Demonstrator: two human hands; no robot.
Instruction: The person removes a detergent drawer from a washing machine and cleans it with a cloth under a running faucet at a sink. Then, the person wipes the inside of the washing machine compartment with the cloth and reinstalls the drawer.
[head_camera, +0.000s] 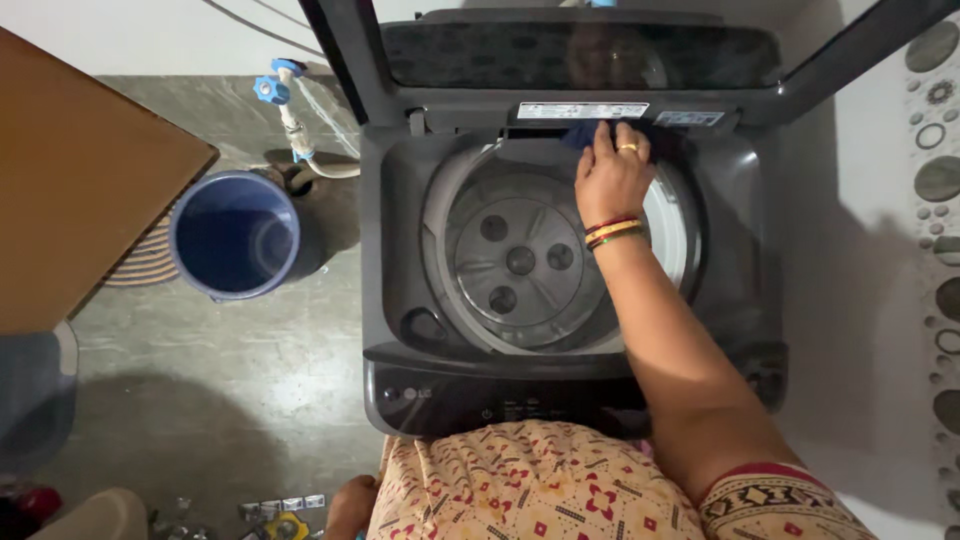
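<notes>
At the back rim of the open top-loading washing machine (400, 250), seen from our head camera, our right hand (612, 178) reaches across the drum (520, 262) and presses a dark blue cloth (585, 133) against the ledge just below the raised lid (580, 55). Our fingers are curled down over the cloth, partly closed, pinning it to the plastic more than gripping it. A ring and bangles show on that hand and wrist. Our left hand does not appear in this view, so we cannot say what it is doing.

We judge a few risks from here. Since the cloth is only pinned under the fingertips at the very edge of the opening, a lighter press could let it slip and drop into the empty drum below. Our arm stretches far over the tub with our body leaning against the front panel, so overreaching could cost us balance. The lid stands propped just above our knuckles; a bump might bring it down on the hand. The bangles may scrape or catch on the rim.

Left of the machine, on the floor, stand a blue bucket (236, 235) and a tap with a blue handle (272, 88), well apart from our hand.
</notes>
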